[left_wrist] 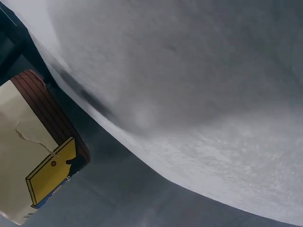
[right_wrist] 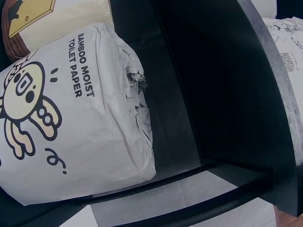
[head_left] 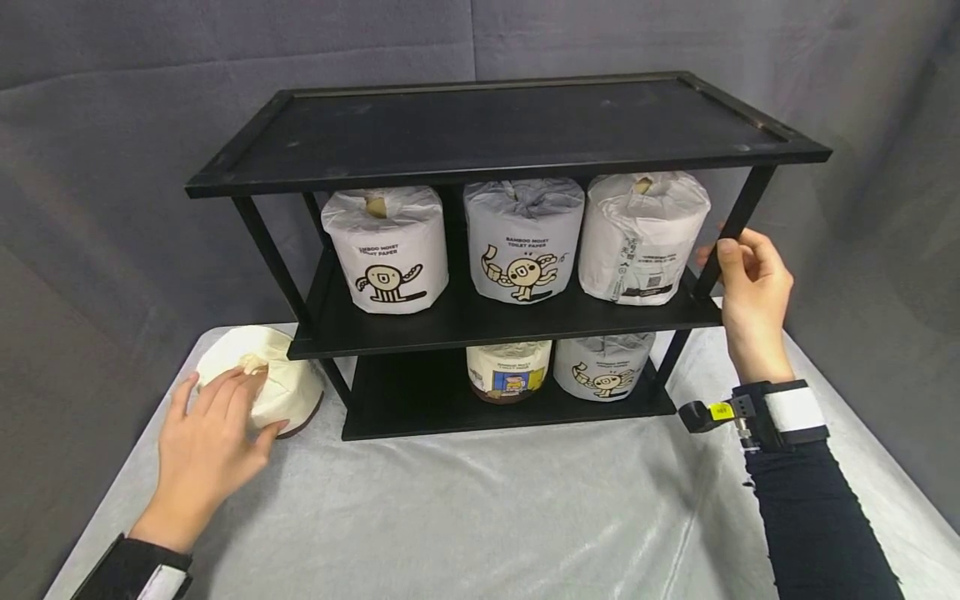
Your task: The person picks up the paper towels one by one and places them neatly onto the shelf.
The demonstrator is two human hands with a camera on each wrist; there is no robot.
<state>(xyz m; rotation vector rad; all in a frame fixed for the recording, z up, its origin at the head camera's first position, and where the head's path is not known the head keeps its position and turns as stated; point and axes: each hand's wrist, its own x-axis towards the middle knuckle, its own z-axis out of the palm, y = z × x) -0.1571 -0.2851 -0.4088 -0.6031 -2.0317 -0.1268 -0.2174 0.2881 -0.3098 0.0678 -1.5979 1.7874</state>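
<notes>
At the left of the head view, my left hand [head_left: 210,429] rests its fingers over the top of a cream-wrapped toilet paper roll [head_left: 296,387], thumb down near its base. That roll stands on the table beside the black shelf rack [head_left: 510,329]; its printed side with a yellow door shows in the left wrist view [left_wrist: 35,142], where no fingers appear. My right hand [head_left: 753,292] grips the rack's front right post [head_left: 738,221], thumb in front and fingertips behind. Beside it on the middle shelf stands a white roll [head_left: 641,242], its back label facing out.
Two more white rolls [head_left: 393,258] [head_left: 521,246] share the middle shelf. Below, a cream roll [head_left: 510,371] and a white roll [left_wrist: 4,189] stand on the bottom shelf. Grey cloth covers the table [head_left: 487,517], and a grey curtain [head_left: 375,42] hangs behind.
</notes>
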